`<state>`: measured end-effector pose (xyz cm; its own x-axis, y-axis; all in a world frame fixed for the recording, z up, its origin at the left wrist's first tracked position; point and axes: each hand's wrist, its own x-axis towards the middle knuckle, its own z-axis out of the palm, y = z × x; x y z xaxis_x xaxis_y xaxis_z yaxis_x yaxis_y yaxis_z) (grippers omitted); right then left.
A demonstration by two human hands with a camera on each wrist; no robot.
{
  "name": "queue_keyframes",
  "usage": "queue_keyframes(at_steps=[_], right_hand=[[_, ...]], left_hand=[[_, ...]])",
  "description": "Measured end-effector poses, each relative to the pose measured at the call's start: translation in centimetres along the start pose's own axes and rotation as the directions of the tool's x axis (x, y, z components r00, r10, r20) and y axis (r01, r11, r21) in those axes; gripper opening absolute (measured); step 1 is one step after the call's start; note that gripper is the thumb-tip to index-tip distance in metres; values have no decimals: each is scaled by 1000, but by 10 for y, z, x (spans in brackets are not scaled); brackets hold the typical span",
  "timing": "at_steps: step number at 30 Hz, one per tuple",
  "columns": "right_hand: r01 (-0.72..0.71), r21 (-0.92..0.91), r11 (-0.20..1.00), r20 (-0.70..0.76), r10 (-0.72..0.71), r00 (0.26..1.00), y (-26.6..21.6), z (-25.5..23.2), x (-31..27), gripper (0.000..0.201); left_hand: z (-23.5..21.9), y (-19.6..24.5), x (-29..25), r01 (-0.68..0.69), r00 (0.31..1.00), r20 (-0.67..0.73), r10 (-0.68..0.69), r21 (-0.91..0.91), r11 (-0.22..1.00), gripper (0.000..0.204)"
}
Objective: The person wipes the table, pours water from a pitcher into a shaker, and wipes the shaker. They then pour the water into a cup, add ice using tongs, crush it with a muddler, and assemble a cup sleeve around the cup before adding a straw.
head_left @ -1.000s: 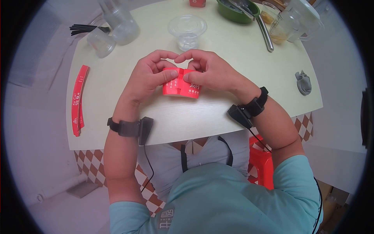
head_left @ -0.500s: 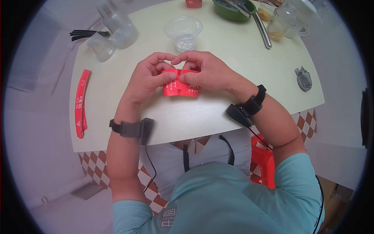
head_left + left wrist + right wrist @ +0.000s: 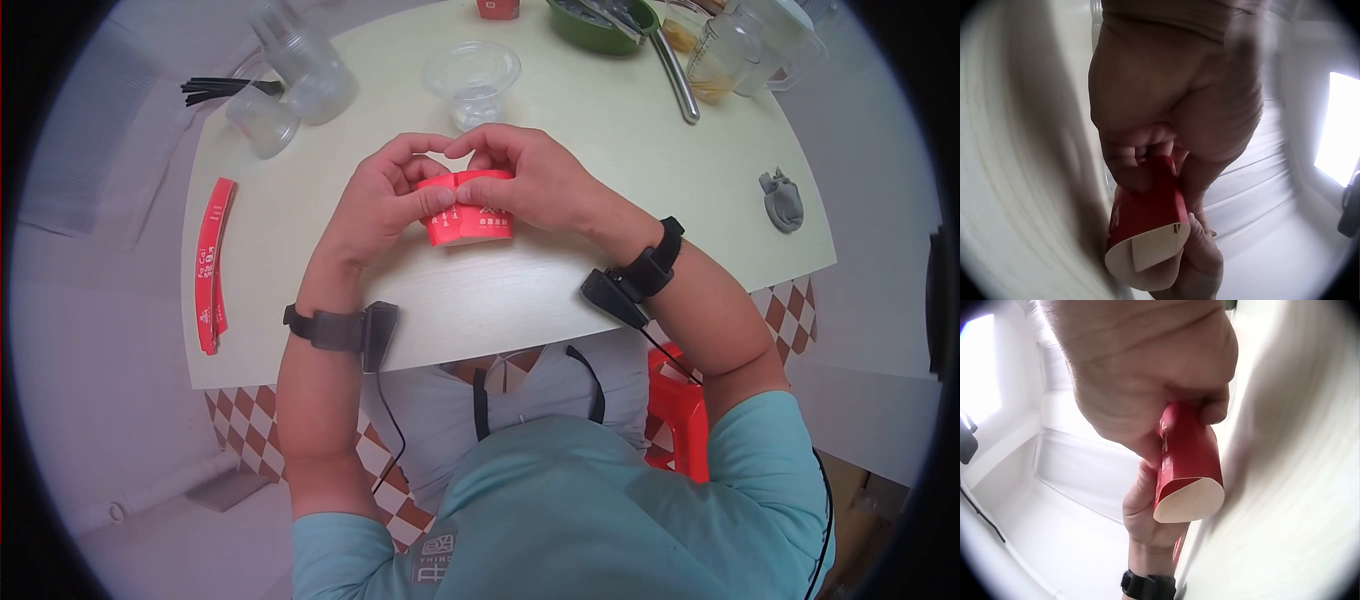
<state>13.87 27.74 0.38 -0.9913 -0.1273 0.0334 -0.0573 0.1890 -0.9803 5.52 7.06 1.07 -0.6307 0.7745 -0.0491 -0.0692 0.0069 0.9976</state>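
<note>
A red paper sleeve with white lettering [image 3: 470,222] is held between both hands above the table's near part. My left hand [image 3: 385,195] pinches its left side, thumb on the printed face. On the right side, my right hand [image 3: 535,180] pinches it the same way, the two thumbs almost meeting at the middle. Both wrist views show the sleeve [image 3: 1154,200] bent into a loop, its pale inside visible at the open end; in the right wrist view the red sleeve [image 3: 1190,450] has overlapping layers. The fingers behind it are partly hidden.
Flat red strips [image 3: 210,270] lie at the left. Beyond the hands stands a clear cup with a wide rim [image 3: 472,75]. Stacked clear cups [image 3: 315,80] are at the back left, a green bowl [image 3: 600,35] and a jug [image 3: 725,60] at the back right, grey cloth [image 3: 782,203] at the right.
The slit between the sleeve's two ends has closed up at the front, and the right thumb has shifted left toward the left thumb. Both hands keep hold of the sleeve.
</note>
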Motion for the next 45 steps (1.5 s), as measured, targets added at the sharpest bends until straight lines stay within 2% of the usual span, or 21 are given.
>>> queue_keyframes(at_steps=[5,7,8,11,13,14,16,17,19,23,25,26,28,29,31,32,34,35,37,39,45], right_hand=[[-5,-40,999,-3,5,1000,-4,-3,-1,33],[65,97,993,-60,-60,996,2,0,0,28],[68,96,993,-59,-63,996,5,0,0,28],[215,96,972,-167,-197,966,6,-1,1,28],[279,5,960,-298,-265,917,2,-1,-1,25],[285,1,958,-299,-272,915,1,-3,0,25],[290,-70,955,-429,-291,855,4,-6,1,24],[293,-73,953,-428,-295,854,4,-7,2,24],[288,-46,957,-548,-265,793,5,-10,4,23],[291,-44,956,-616,-255,745,11,-16,8,23],[280,-21,960,-673,-221,706,14,-19,11,22],[282,-25,959,-672,-226,706,16,-22,12,22],[260,-129,957,-700,-274,659,20,-26,15,29],[262,-135,956,-699,-279,659,20,-27,16,29],[233,-224,946,-628,-323,708,19,-28,18,45],[234,-231,944,-625,-329,708,18,-27,18,45],[148,-151,977,-538,-207,817,18,-26,20,63],[151,-161,975,-533,-214,819,19,-25,21,63],[109,-179,978,-448,-179,876,21,-25,23,73],[80,-210,974,-434,-166,886,20,-25,23,75],[1,-342,940,-414,-152,897,7,-29,34,81]], left_hand=[[-3,-4,1,-33,999,33,34,-22,999,47],[-5,-1,-1,-19,999,40,20,-32,999,48],[-6,2,-2,-21,999,38,22,-31,999,48],[-13,9,-6,-47,998,32,47,19,999,48],[-21,11,-8,-110,985,-110,130,172,979,39],[-26,10,-7,-116,985,-108,137,175,978,39],[-37,2,-3,-121,934,-209,291,580,806,30],[-37,2,-3,-125,932,-209,296,581,804,30],[-37,0,-2,-107,902,-200,382,755,646,28],[-33,9,-5,-123,903,-182,389,759,639,30],[-31,13,-7,-167,880,-234,412,660,732,33],[-33,14,-7,-170,878,-235,417,660,732,33],[-39,13,-7,-221,820,-202,536,753,620,56],[-39,11,-5,-225,817,-202,541,752,620,56],[-37,1,0,-142,851,-297,433,663,735,90],[-34,-3,2,-147,848,-299,438,660,736,90],[-26,-10,9,-58,938,-299,177,367,929,111],[-27,-18,13,-60,939,-291,184,388,920,114],[-26,-28,19,-99,923,-317,216,347,932,110],[-25,-30,20,-139,906,-343,247,310,940,106],[-26,-23,15,-106,915,-365,172,196,975,90]])
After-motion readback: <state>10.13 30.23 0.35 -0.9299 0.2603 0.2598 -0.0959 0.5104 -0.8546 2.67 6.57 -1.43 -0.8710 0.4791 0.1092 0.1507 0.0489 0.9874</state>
